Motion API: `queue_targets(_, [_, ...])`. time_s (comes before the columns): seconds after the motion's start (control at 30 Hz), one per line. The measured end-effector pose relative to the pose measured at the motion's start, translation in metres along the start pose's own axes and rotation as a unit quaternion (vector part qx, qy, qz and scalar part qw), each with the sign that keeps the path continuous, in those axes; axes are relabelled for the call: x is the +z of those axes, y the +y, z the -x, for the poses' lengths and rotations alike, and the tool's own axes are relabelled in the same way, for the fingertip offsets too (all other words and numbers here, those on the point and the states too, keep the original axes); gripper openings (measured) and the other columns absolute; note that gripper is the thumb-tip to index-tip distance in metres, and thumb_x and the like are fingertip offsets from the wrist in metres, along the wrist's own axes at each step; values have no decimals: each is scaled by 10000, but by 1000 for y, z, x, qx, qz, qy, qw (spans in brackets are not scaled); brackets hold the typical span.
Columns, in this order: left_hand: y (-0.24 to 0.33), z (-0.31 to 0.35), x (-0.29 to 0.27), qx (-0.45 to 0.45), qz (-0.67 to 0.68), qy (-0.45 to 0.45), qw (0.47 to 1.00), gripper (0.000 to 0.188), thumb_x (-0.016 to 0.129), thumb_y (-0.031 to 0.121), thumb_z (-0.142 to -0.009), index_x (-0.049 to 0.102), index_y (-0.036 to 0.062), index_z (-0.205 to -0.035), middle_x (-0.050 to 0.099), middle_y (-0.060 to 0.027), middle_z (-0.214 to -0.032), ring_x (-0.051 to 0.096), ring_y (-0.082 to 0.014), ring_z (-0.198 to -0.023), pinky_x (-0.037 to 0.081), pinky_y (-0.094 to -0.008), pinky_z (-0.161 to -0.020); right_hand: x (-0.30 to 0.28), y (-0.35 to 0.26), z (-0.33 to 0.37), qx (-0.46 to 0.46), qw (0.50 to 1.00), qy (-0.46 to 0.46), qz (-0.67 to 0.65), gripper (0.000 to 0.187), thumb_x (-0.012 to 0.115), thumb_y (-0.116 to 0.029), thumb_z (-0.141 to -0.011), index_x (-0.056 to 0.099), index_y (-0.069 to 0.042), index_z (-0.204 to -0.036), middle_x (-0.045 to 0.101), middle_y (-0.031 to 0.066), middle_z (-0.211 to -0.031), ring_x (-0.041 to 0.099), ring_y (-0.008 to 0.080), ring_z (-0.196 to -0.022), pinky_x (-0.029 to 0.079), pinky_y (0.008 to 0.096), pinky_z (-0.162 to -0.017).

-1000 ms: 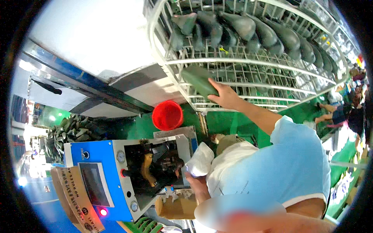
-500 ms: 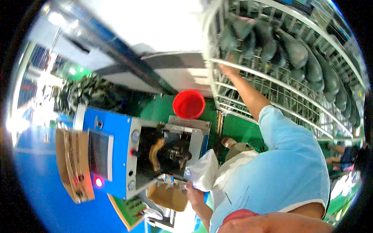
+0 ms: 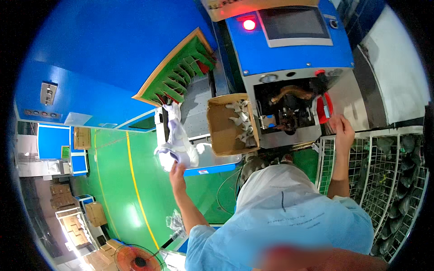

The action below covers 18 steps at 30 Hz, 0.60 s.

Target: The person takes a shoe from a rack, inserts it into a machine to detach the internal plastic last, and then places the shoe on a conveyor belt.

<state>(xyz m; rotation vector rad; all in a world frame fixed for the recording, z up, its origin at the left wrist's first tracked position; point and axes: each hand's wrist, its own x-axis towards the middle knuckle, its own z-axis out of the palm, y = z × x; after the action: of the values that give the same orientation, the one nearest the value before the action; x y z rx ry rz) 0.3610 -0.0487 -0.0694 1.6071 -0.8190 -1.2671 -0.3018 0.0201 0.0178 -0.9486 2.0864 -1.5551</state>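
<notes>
Head view, the only one I have: my left hand [image 3: 177, 170] has its fingers closed on the lower end of a limp white fabric piece [image 3: 177, 141], shoe-upper shaped, which hangs up toward the green slotted rack in a wooden frame [image 3: 176, 74]. The fabric sits just left of the open brown cardboard box of pale small parts [image 3: 231, 125] and over the grey metal tabletop [image 3: 199, 108].

My right hand [image 3: 342, 131] is up beside the blue machine with the open dark mechanism bay [image 3: 289, 110], touching or nearly touching the red round part [image 3: 324, 108] at its right edge. Fingers look part-curled; I can't tell whether they grip anything.

Risks as I see them:
- The grip holds only the fabric's edge, so it could slip or snag on the rack slots.
- The right hand is close to exposed mechanism with the red indicator lamp [image 3: 249, 24] lit: pinch hazard.
- A swinging fabric tail could knock the box.
- My attention is split between two hands well apart.
</notes>
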Motion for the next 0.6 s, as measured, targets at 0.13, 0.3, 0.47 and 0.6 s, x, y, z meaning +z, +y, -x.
queue_targets(0.13, [-103, -45, -41, -9, -480, 46, 876, 526, 703, 381, -839, 659, 35, -1234, 706, -186, -1051, 672, -356, -960, 522, -411, -864, 106, -92, -27, -349, 937, -4, -35, 257, 618, -103, -1006, 673, 32, -1218, 717, 157, -1147, 715, 230, -1023, 566, 333, -876])
queue_targets(0.3, [-153, -82, -134, 21, -725, -113, 679, 540, 699, 449, -831, 701, 1, -1133, 728, -206, -1024, 720, -318, -976, 567, -412, -852, 229, -178, -45, -521, 840, -44, 145, 320, 575, -196, -961, 688, -23, -1205, 629, 169, -1339, 572, 333, -1276, 426, 487, -1076])
queue_targets(0.47, [2, -229, 29, -162, -279, -251, 913, 526, 778, 352, -862, 676, -79, -1147, 722, -184, -1073, 724, -218, -895, 574, -319, -720, 242, -115, -58, -561, 750, 198, 290, 481, 360, -405, -1035, 680, -104, -1229, 629, 97, -1366, 519, 265, -1329, 257, 456, -1179])
queue_targets(0.6, [-60, -404, -50, 85, -325, -22, 942, 736, 815, 56, -784, 478, -37, -1432, 567, -215, -1366, 574, -356, -1206, 466, -471, -1016, 272, -126, -61, -601, 737, 200, 237, 463, 381, -385, -1024, 684, -83, -1201, 651, 121, -1326, 553, 294, -1286, 308, 486, -1139])
